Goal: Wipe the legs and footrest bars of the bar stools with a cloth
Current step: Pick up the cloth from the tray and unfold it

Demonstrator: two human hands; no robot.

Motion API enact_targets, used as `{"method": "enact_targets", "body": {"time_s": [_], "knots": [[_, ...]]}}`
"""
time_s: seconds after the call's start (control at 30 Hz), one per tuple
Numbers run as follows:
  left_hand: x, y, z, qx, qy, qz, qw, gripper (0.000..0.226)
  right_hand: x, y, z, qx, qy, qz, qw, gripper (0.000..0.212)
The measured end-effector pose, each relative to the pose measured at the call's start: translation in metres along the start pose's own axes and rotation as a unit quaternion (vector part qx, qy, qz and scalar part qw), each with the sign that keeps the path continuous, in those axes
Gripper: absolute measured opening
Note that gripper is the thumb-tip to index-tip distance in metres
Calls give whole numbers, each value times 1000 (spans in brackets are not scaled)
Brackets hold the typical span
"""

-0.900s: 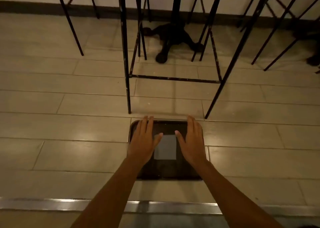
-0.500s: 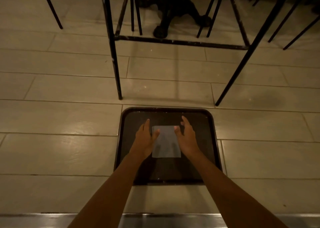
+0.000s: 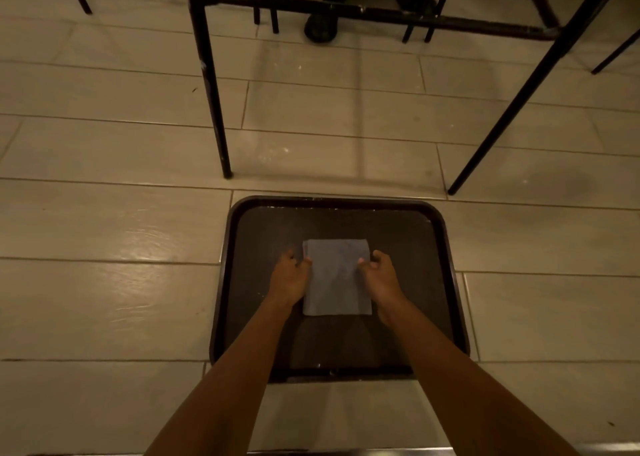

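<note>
On tray [image 3: 263, 233], cloth [image 3: 336, 275] between left hand [image 3: 289, 280] and right hand [image 3: 382, 279], fingertips obscured.

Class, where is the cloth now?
In the head view, low centre, the cloth lies on the tray, its sides pinched by the left hand and right hand.

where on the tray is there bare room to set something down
The far strip of the dark rectangular tray, between its far rim and the pale blue folded cloth, is bare. The middle is crowded: the left hand and right hand grip the cloth's side edges.
</note>
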State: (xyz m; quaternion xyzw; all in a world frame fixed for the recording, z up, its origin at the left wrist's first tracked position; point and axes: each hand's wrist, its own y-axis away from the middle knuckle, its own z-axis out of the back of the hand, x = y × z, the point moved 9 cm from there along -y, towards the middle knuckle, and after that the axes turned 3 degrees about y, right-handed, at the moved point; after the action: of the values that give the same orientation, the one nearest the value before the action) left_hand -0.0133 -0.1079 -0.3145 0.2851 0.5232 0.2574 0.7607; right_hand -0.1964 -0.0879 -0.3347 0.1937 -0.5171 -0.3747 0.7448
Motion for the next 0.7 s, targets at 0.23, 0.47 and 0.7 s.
{"method": "enact_targets", "body": {"time_s": [0.23,0.47,0.7], "knots": [[9,-6,-10,29,-4,28,999,49,-10,-5,-6,6,59,-34,998,49],[14,-2,-10,39,15,26,999,12,14,17,-12,15,68,11,998,24],[6,17,14,26,132,64,989,20,51,53,-22,79,-90,53,991,21]]}}
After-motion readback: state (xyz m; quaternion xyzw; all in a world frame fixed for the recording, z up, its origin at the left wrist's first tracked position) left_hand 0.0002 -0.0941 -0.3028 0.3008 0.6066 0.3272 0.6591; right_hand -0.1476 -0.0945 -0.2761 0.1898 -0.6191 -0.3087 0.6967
